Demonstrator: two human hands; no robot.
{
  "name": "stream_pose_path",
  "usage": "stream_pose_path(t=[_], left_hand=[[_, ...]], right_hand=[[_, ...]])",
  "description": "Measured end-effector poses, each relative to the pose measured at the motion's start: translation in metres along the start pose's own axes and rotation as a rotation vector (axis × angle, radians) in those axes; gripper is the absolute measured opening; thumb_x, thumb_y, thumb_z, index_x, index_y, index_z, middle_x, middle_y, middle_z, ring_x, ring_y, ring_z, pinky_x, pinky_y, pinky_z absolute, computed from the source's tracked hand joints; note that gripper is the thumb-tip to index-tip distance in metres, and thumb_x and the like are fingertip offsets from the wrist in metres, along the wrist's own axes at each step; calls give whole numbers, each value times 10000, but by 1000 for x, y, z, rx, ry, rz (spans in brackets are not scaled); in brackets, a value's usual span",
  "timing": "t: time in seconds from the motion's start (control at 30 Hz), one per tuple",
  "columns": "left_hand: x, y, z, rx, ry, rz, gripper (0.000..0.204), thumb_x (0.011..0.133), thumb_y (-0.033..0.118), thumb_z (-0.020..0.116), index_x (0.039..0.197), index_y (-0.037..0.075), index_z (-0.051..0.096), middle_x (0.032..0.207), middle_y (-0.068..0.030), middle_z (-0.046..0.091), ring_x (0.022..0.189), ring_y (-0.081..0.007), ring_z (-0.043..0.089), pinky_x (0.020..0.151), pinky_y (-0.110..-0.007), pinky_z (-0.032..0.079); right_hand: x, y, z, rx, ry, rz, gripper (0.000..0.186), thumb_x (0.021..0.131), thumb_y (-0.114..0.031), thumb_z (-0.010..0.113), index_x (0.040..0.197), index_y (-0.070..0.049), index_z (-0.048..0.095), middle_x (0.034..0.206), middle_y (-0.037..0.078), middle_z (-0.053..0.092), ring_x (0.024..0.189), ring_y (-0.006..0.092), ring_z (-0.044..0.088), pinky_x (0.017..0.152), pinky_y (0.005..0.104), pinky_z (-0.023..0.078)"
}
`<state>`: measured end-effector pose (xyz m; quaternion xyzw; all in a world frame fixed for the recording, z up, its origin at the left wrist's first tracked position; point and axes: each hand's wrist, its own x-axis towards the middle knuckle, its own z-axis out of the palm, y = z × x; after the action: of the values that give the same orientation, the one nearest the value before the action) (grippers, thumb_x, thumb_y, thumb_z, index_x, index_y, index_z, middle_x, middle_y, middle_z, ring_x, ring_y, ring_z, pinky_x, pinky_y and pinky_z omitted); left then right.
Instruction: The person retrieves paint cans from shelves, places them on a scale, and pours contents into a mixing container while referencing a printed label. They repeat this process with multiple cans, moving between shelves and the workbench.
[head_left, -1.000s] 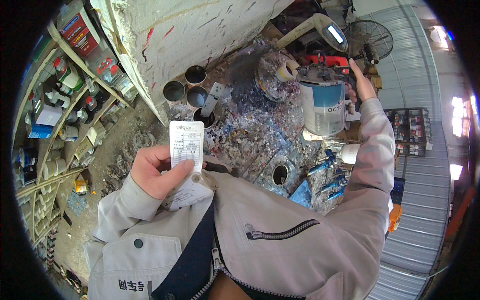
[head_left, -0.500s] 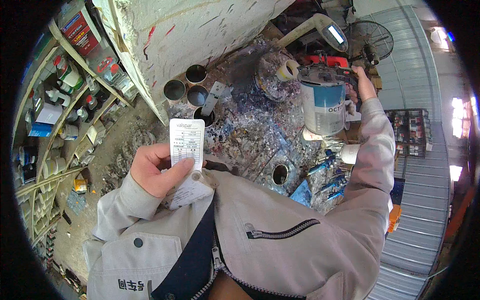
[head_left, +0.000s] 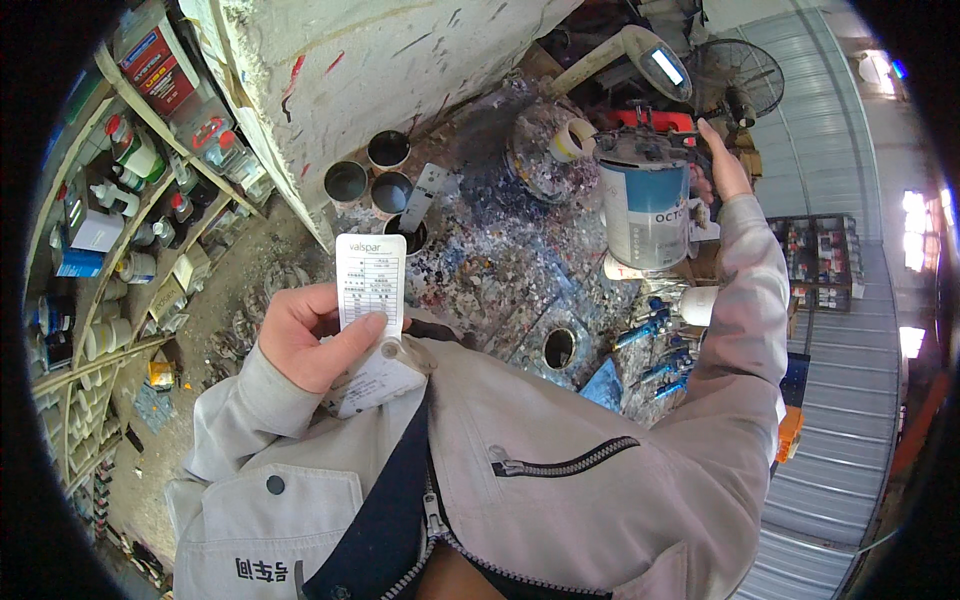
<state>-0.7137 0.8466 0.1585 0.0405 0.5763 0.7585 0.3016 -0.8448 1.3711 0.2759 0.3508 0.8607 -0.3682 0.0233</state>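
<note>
My left hand point(head_left: 312, 338) pinches a white printed paper slip point(head_left: 371, 275) between thumb and fingers, in front of my jacket. The slip's lower part folds or overlaps another printed sheet point(head_left: 375, 385) below the thumb. At the right, my right hand point(head_left: 722, 165) is at the side of a blue and grey paint can point(head_left: 645, 215). Its curled fingers lie partly hidden behind the can, and one finger reaches up beside the lid. A dark stirring lid point(head_left: 640, 148) with a handle covers the can, which stands upright.
Several cups of dark paint, including a round cup point(head_left: 346, 182), stand on the paint-spattered bench point(head_left: 480, 270). A flat stick point(head_left: 424, 195) leans in one cup. A tape roll point(head_left: 573, 140), a display on an arm point(head_left: 662, 68) and blue-handled tools point(head_left: 645, 328) are nearby. Shelves of bottles point(head_left: 135, 150) line the left.
One finger of my right hand has straightened upward, away from the lid handle. The slip and my left hand have shifted very slightly.
</note>
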Motion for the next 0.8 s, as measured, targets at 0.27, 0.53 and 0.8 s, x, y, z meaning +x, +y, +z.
stream_pose_path(t=[0.27, 0.53, 0.8], left_hand=[[-1, 1, 1, 6, 4, 14, 214, 924, 61, 639, 1104, -41, 693, 1004, -93, 734, 885, -107, 673, 783, -256, 536], [-2, 1, 0, 47, 4, 23, 221, 929, 69, 640, 1112, -43, 689, 1010, -97, 734, 893, -111, 675, 792, -261, 537], [-2, 4, 1, 14, -18, 34, 221, 931, 57, 625, 1116, -44, 688, 1025, -105, 736, 922, -128, 681, 829, -274, 538]], right_hand=[[0, 1, 0, 20, -1, 16, 735, 748, -788, 612, 579, -79, 521, 483, 18, 451, 382, 141, 421, 399, 284, 305], [-6, -3, 2, 34, 6, 0, 732, 758, -771, 620, 575, -71, 512, 471, 21, 432, 368, 147, 419, 388, 289, 311], [3, 3, -1, 25, -5, 3, 707, 787, -739, 602, 590, -67, 508, 462, 28, 423, 353, 160, 409, 381, 306, 313]])
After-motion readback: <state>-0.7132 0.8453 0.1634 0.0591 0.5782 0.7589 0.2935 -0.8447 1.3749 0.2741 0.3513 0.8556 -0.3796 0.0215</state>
